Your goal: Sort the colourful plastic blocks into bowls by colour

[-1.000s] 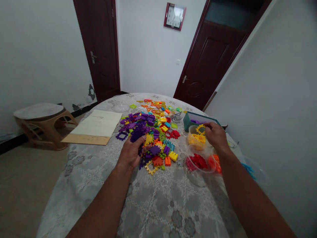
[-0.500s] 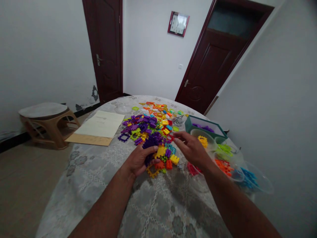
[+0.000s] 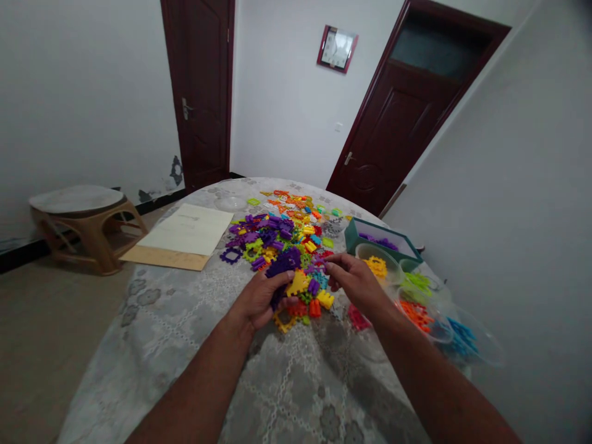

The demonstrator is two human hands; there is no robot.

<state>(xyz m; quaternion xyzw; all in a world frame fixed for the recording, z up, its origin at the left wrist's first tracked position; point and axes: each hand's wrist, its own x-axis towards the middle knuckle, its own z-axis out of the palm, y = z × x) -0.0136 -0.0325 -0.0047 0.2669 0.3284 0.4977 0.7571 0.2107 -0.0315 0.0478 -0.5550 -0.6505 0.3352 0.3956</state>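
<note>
My left hand [image 3: 263, 296] is closed around several dark purple toothed building pieces [image 3: 283, 264], thumb on top, at the near edge of a colourful heap. A yellow toothed piece [image 3: 298, 283] lies right beside its fingertips. To the right, my right hand [image 3: 350, 276] is pinched at a light purple piece [image 3: 319, 264] over the heap. The heap of plastic pieces [image 3: 263, 231] spreads away across the table, mostly purple nearby, orange and yellow farther off. Its lower part is partly hidden by my left hand.
On the right stand a green box [image 3: 354, 233] with purple pieces and clear bowls holding yellow pieces [image 3: 377, 266], green pieces [image 3: 419, 282], orange pieces [image 3: 416, 316] and blue pieces [image 3: 462, 336]. Paper [image 3: 185, 225] lies left on the patterned tablecloth [image 3: 185, 345]. A stool [image 3: 83, 231] stands beyond.
My right hand has shifted slightly down, and a light purple piece now shows at its fingertips. My left hand stays in place with the dark purple pieces.
</note>
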